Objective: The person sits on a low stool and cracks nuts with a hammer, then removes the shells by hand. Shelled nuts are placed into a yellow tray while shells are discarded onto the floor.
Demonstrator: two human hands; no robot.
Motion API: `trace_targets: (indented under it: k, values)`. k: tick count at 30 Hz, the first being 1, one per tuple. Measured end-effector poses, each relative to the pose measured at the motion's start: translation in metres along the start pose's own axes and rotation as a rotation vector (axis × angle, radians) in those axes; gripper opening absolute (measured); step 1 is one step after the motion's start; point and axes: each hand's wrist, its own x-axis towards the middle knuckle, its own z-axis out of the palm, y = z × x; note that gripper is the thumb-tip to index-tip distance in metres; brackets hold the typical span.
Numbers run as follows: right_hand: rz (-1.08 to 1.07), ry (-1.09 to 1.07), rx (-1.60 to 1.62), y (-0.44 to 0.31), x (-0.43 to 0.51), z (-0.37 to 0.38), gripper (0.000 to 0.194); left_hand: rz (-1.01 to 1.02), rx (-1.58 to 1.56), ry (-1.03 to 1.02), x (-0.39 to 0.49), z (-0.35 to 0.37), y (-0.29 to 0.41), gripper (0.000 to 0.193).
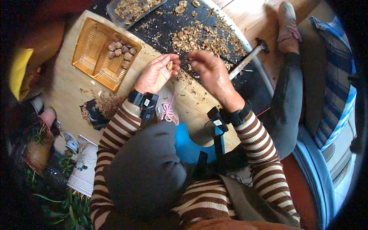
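Observation:
A cracked walnut piece (pixel 170 65) rests in the fingers of my left hand (pixel 156 72), palm turned up. Just to its right hovers my right hand (pixel 214 74), blurred, fingers bent and apart, with no object visible in it. Beneath and beyond both hands spreads a pile of broken walnut shells (pixel 192 38) on a black mat (pixel 152 27). At the left, an amber plastic tray (pixel 89 49) contains several whole walnuts (pixel 122 50). A hammer (pixel 247 60) lies across the mat's right edge, its head outward, partly behind my right hand.
A clear plastic container (pixel 135 11) of walnut pieces stands at the top. Brown crumbs surround a dark object (pixel 96 113) on the wooden board (pixel 66 86). White pots (pixel 86 166) and plants (pixel 72 207) crowd the lower left. My shoe (pixel 167 107) is between my arms.

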Motion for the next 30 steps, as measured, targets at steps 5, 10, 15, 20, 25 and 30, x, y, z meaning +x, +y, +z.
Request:
trace_targets:
  k: [5,10,15,20,25,30]
  values:
    - [-0.287,0.316,-0.462,0.06,0.052,-0.001,0.037,-0.012,-0.03,0.074,0.003,-0.027,-0.02,0.028]
    - [-0.505,0.308,-0.736,0.08,0.101,0.038,0.034,0.079,0.013,0.117,0.013,-0.022,-0.011,0.027]
    - [-0.531,0.264,-0.906,0.09,0.106,0.039,0.021,0.127,0.044,0.159,0.016,-0.022,-0.004,0.026]
    - [-0.412,0.312,-0.521,0.085,0.077,0.02,0.016,0.118,0.125,0.197,0.016,-0.014,-0.009,0.028]
    - [-0.386,0.217,-0.163,0.062,0.046,0.032,0.016,0.155,0.178,0.14,0.013,0.008,-0.007,0.029]
    - [-0.354,0.177,-0.051,0.048,0.028,0.041,0.019,0.246,0.254,0.164,0.005,0.022,-0.004,0.026]
